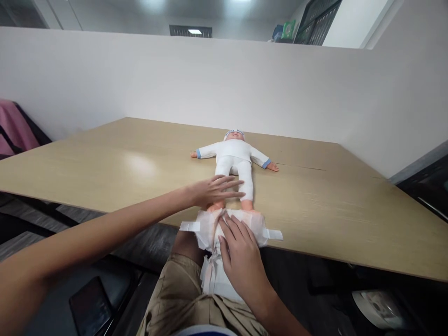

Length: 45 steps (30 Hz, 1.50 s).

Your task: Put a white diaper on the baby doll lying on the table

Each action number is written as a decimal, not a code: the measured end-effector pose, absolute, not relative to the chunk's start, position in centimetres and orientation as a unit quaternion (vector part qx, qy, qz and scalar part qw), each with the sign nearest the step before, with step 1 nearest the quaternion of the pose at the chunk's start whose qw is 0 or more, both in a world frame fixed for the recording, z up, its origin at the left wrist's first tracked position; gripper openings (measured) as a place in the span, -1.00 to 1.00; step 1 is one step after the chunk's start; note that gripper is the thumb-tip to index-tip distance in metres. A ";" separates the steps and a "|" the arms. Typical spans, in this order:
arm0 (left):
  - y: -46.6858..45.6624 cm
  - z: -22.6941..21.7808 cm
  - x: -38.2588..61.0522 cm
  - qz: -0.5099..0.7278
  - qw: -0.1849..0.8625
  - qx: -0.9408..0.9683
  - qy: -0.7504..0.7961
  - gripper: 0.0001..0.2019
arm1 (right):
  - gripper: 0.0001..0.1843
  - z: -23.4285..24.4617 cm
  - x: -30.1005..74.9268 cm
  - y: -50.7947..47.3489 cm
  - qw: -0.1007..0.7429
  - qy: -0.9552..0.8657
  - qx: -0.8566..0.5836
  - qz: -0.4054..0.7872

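fingers [231, 227] of the right hand [241, 256] lie flat, released, on the diaper [261, 229] draped over the near edge of the worktop [332, 210]. just beyond, the left hand [212, 191], fingers straight and grasping nothing, rests across the legs of the doll [234, 156] lying on its back.

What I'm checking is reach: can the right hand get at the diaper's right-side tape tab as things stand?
Probably yes: the right hand lies flat on the diaper, and the tab sticks out onto bare table just beside it, nothing between.
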<state>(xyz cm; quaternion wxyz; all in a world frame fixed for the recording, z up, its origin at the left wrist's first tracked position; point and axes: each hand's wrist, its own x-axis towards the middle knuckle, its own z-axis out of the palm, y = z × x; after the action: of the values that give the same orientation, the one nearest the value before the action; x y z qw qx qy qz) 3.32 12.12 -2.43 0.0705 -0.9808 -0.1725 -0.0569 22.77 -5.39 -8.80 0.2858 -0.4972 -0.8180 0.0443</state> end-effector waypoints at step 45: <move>19.6 11.2 6.1 -0.326 -0.209 -0.912 -0.133 -0.61 | -0.39 -8.2 25.3 17.9 0.155 -0.881 -0.445 0.040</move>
<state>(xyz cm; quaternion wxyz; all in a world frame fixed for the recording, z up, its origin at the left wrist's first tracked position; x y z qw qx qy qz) 6.13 19.57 11.20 -0.2088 -0.9124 -0.1335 -0.3258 25.29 17.91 -8.24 0.1545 -0.4446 -0.8814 0.0403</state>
